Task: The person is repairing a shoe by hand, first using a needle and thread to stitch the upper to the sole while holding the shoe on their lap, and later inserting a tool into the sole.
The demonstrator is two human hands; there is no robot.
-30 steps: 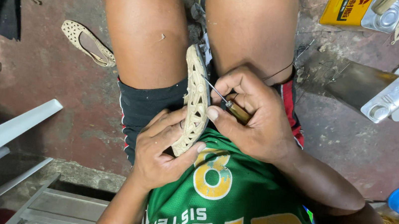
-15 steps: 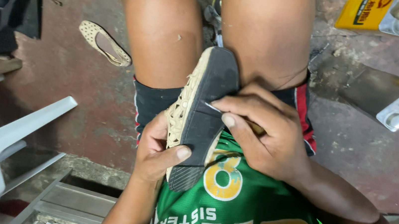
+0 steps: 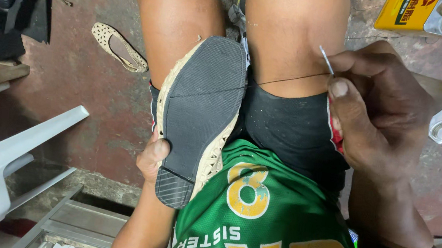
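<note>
While my right hand [image 3: 383, 115] is pinching the needle [image 3: 326, 59] and drawing a dark thread [image 3: 247, 86] taut, my left hand [image 3: 151, 157] is gripping the shoe [image 3: 199, 116] sole-up on my lap, mostly hidden behind it. Half a second ago, the right hand was resting against the sole; now it is pulling well away toward the right knee.

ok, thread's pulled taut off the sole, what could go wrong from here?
The thread is stretched tight from the shoe edge; it might snap or tear the stitch hole. The needle tip sits bare above the right hand, close to the knee. The left hand grips only the heel, so the shoe could twist.
</note>
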